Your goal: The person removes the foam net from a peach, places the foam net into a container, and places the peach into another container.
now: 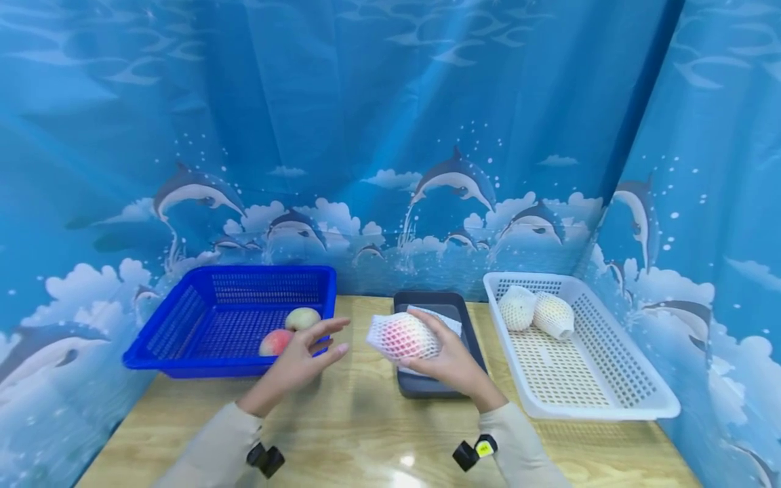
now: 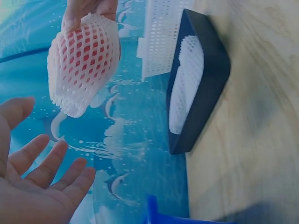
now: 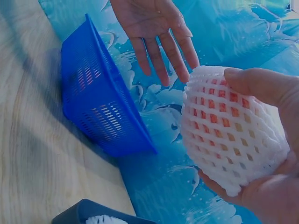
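Because the netted fruit (image 1: 404,337) sits in a springy-looking foam sleeve, it should handle as a soft, cushioned load: moderate in weight, firm within, easily bruised if pinched hard. The right hand (image 1: 450,360) holds it above the counter (image 1: 360,423), the thumb on one side and the fingers curved round the other. The left hand (image 1: 305,356) is at nine o'clock from the fruit, apart from it, its fingers spread wide and holding nothing.

The foam mesh probably grips well against skin, though the fruit could slide inside it. The best hold is likely round the fullest part, with broad, light pressure; the loose sleeve end, pointing to nine o'clock in the head view, looks too flimsy to carry the weight.

Just at three o'clock from the fruit, the dark tray (image 1: 430,392) bears white foam nets (image 1: 450,320), which seem almost weightless and easily squashed. Farther at three o'clock, the white basket (image 1: 610,413) holds two wrapped fruits (image 1: 553,315) toward its eleven o'clock. At nine o'clock, beyond the left hand, the blue basket (image 1: 201,368) holds two bare fruits (image 1: 303,318) toward its four o'clock; these look smoother, more slippery and more exposed to bruising.
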The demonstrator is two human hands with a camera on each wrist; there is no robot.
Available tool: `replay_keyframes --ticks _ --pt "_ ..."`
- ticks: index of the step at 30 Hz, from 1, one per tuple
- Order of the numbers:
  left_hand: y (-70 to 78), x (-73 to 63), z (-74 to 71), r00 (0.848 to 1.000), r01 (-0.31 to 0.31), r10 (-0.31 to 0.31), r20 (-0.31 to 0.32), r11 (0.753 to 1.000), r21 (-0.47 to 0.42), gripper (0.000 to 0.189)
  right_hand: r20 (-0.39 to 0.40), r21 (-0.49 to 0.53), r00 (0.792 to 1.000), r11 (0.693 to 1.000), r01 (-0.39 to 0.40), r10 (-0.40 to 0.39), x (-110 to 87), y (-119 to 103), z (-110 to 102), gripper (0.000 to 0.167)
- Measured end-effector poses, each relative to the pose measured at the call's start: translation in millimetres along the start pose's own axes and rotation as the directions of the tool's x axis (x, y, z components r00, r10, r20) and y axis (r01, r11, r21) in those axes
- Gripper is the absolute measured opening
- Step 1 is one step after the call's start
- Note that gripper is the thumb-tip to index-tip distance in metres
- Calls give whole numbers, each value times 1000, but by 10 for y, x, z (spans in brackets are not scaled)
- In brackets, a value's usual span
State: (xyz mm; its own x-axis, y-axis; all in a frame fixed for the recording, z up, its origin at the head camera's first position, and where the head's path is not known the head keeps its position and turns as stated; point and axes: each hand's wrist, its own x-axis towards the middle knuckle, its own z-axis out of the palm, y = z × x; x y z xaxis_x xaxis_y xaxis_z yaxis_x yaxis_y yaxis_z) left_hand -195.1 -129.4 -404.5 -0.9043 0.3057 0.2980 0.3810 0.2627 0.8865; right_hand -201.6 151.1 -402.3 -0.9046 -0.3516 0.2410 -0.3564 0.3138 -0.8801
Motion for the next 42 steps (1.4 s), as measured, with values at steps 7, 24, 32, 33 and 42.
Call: replay_keyframes --ticks 7,24,32,33,42 --pt "150 115 20 998 53 -54 -38 998 -21 42 22 9 999 1000 -26 25 -10 -117 -90 77" --pt "375 296 168 997 3 -14 -72 988 -154 24 63 82 997 996 34 -39 -3 -164 -164 76" --pt "334 319 261 997 -20 8 -77 987 -157 16 49 107 997 993 53 -59 -11 -212 -189 74" --pt "326 320 270 997 -23 11 -79 988 -150 16 51 114 997 992 48 -54 -13 -217 -194 74" --pt "287 339 306 998 -62 60 -18 991 -122 21 84 144 996 990 -5 -7 -32 -225 -212 73"
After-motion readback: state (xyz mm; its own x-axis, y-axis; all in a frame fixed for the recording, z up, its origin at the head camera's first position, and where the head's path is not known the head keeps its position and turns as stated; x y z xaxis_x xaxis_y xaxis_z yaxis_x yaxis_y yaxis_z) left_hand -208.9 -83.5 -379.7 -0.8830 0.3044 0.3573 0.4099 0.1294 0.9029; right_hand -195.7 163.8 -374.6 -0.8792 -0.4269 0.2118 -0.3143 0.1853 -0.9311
